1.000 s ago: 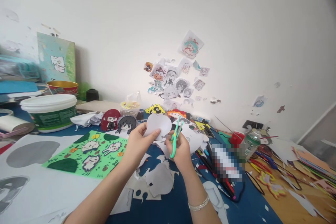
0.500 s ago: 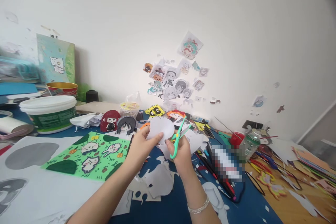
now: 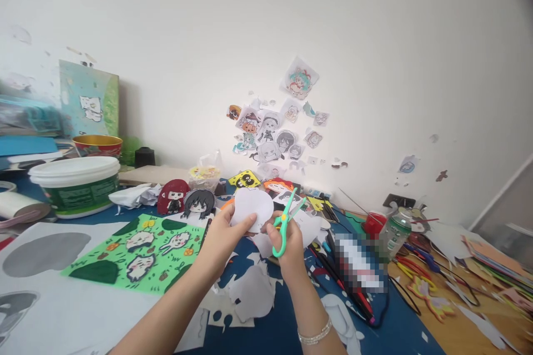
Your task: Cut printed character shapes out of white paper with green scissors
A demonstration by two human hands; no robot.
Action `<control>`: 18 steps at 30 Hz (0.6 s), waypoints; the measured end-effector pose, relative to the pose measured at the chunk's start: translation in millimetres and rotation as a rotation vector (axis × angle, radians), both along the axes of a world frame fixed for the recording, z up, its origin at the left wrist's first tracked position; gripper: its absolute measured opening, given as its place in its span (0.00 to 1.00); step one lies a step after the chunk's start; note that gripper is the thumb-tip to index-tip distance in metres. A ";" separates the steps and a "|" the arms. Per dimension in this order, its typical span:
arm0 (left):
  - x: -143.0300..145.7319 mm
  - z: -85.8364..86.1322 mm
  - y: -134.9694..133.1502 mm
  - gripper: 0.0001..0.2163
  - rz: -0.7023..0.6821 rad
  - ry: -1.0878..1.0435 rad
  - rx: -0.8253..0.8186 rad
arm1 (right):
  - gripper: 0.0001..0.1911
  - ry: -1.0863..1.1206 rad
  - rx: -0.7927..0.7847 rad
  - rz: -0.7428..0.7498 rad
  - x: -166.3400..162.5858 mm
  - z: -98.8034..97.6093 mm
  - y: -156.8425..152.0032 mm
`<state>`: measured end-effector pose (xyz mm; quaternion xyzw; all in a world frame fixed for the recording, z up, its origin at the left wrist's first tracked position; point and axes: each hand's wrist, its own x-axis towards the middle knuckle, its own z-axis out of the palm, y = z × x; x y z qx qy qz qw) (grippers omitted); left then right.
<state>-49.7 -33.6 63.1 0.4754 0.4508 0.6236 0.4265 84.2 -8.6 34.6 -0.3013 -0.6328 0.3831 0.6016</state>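
Note:
My left hand [image 3: 222, 236] pinches a rounded white paper cutout [image 3: 252, 208] and holds it up above the blue table [image 3: 266, 333]. Just to its right, my right hand [image 3: 287, 241] grips small green scissors [image 3: 286, 219], fingers through the handles. The blades point up and right, spread apart, right beside the cutout's edge. A beaded bracelet [image 3: 315, 335] circles my right wrist. White paper scraps [image 3: 250, 294] lie on the table under both hands.
A green illustrated sheet [image 3: 141, 252] lies to the left, with a lidded white tub [image 3: 75, 183] behind it. Cartoon cutouts [image 3: 187, 199] stand at the back, and stickers [image 3: 275, 133] cover the wall. Pens [image 3: 353, 294], a jar [image 3: 395, 230] and coloured paper [image 3: 495, 258] crowd the right.
The scissor blades, shut a second ago, have spread apart beside the cutout. Both hands stay close together, and the view has tipped slightly so everything sits a little lower.

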 end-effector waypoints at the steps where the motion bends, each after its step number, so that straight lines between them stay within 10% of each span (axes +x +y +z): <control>1: -0.2 0.3 -0.4 0.21 -0.005 -0.021 0.015 | 0.12 -0.015 -0.014 0.042 0.5 -1.6 1.6; 18: 5.1 0.1 -3.9 0.21 0.034 -0.082 0.041 | 0.23 -0.160 -0.018 0.226 -0.8 -7.3 2.4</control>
